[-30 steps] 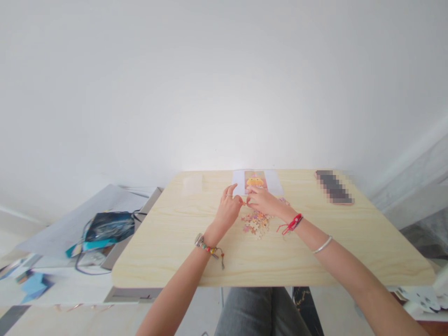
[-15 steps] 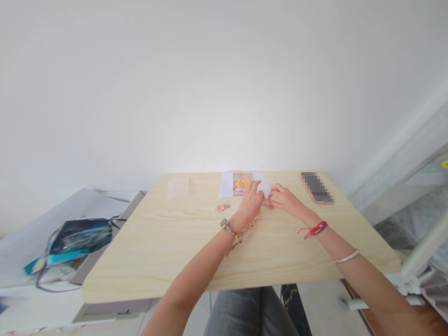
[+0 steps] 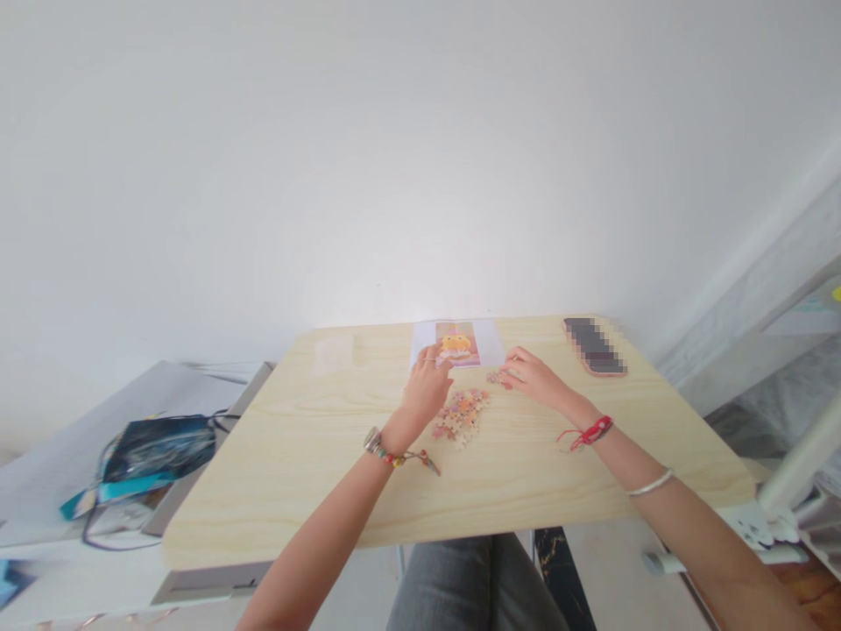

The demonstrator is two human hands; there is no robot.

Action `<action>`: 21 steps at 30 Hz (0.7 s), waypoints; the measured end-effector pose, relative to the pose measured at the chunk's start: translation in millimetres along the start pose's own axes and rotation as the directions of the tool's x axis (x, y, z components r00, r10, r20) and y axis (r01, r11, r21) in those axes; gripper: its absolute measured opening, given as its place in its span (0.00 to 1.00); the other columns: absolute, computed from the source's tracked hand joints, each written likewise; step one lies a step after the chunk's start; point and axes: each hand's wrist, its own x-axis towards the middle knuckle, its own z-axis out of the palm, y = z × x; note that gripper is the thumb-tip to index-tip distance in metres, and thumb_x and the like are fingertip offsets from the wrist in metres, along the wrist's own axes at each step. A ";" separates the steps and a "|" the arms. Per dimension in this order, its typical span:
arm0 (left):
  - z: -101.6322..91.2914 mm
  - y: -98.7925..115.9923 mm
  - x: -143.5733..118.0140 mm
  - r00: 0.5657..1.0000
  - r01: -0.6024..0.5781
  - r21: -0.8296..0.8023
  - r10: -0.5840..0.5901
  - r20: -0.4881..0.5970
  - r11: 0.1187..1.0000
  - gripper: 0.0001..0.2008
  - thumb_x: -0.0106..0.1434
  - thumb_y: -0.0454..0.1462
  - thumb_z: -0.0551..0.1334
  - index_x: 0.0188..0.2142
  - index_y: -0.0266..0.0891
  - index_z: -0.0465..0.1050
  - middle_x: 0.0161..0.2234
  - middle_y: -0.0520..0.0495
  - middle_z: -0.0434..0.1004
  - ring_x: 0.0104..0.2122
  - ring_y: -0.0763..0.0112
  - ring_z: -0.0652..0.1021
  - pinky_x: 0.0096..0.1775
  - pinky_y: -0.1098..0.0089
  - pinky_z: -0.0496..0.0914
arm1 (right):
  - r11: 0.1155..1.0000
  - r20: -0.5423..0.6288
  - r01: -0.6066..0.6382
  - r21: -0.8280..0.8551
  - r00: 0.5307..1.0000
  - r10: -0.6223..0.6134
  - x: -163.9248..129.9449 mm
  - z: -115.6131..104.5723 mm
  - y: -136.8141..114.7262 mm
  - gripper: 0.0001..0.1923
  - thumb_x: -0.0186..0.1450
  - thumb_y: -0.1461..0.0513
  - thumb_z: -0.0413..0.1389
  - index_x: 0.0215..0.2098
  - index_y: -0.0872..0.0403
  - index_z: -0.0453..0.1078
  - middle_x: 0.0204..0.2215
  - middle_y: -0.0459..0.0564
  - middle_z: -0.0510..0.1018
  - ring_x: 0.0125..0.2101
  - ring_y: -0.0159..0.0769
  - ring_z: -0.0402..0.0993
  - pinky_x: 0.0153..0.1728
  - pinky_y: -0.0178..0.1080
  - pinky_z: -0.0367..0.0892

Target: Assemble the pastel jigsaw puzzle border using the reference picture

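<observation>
A loose heap of pastel puzzle pieces lies mid-table between my hands. My left hand hovers just left of the heap with its fingers curled near the printed picture sheet; whatever is under it is hidden. My right hand rests on the table to the heap's right. Its fingertips are closed on a small joined group of pieces. Both wrists wear bracelets.
The light wooden table carries a phone at the far right and a clear plastic bag at the far left. A lower white surface to the left holds a dark pouch with cables. My knees are under the front edge.
My left hand swung back from the right to the left of the heap, covering a small cluster it had left there. My right hand stayed at the small group of pieces.
</observation>
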 end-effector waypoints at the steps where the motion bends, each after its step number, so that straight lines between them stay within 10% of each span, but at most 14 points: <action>1: -4.1 -7.1 -7.2 1.000 0.026 0.001 -0.026 -0.008 1.000 0.11 0.54 0.28 0.62 0.38 0.37 0.70 0.55 0.37 0.58 0.55 0.51 0.62 0.51 0.51 0.64 | 1.000 0.024 0.015 0.003 1.000 -0.015 4.4 3.5 -6.1 0.08 0.63 0.65 0.51 0.33 0.54 0.73 0.35 0.51 0.68 0.35 0.34 0.68 0.39 0.37 0.64; 7: -14.6 -23.4 -36.0 0.990 0.115 -0.008 -0.114 0.082 0.993 0.08 0.54 0.28 0.62 0.35 0.36 0.72 0.53 0.37 0.59 0.55 0.51 0.62 0.50 0.51 0.65 | 0.995 0.206 0.101 -0.003 0.974 -0.098 34.8 29.4 -36.5 0.07 0.61 0.63 0.54 0.35 0.56 0.73 0.39 0.53 0.69 0.39 0.36 0.67 0.41 0.37 0.63; 21: -0.7 -15.7 -29.1 0.986 0.112 -0.114 -0.095 0.139 0.987 0.08 0.54 0.28 0.62 0.34 0.36 0.75 0.52 0.36 0.62 0.55 0.53 0.62 0.53 0.54 0.63 | 0.994 0.184 0.019 -0.108 0.983 0.001 48.3 47.4 -59.3 0.05 0.57 0.70 0.55 0.28 0.58 0.72 0.31 0.50 0.70 0.30 0.33 0.67 0.32 0.36 0.61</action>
